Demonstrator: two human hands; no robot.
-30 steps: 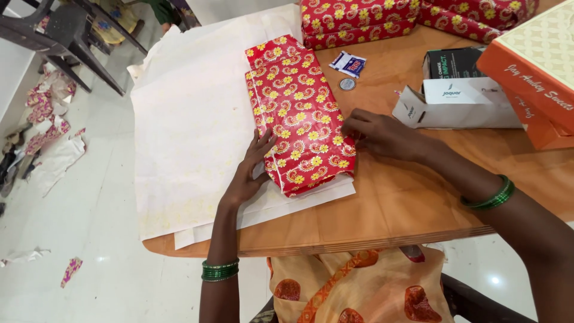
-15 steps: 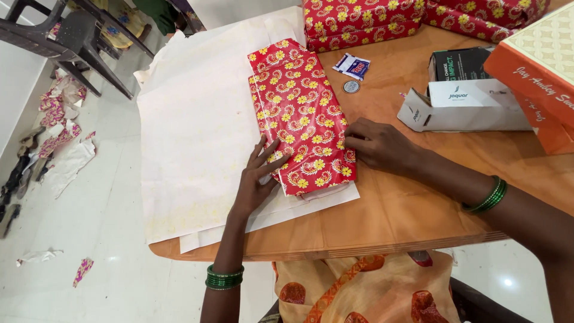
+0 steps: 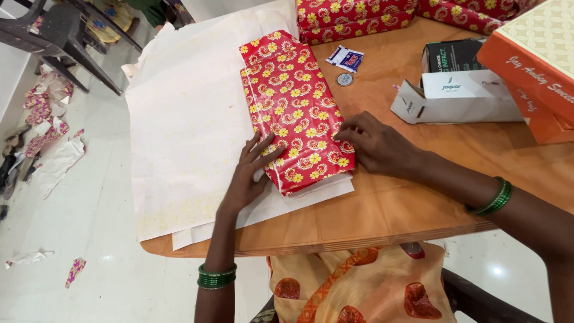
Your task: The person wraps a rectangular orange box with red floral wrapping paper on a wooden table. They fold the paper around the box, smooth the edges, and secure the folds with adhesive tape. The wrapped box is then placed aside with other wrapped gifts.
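On wooden table point(image 3: 412, 203), hands spread flat against wrapped box point(image 3: 293, 107), white tiled floor point(image 3: 89, 239).

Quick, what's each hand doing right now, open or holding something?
Left hand: open, fingers spread flat on the left edge of the red flower-patterned wrapped box.
Right hand: fingers curled, pressing the box's right edge.
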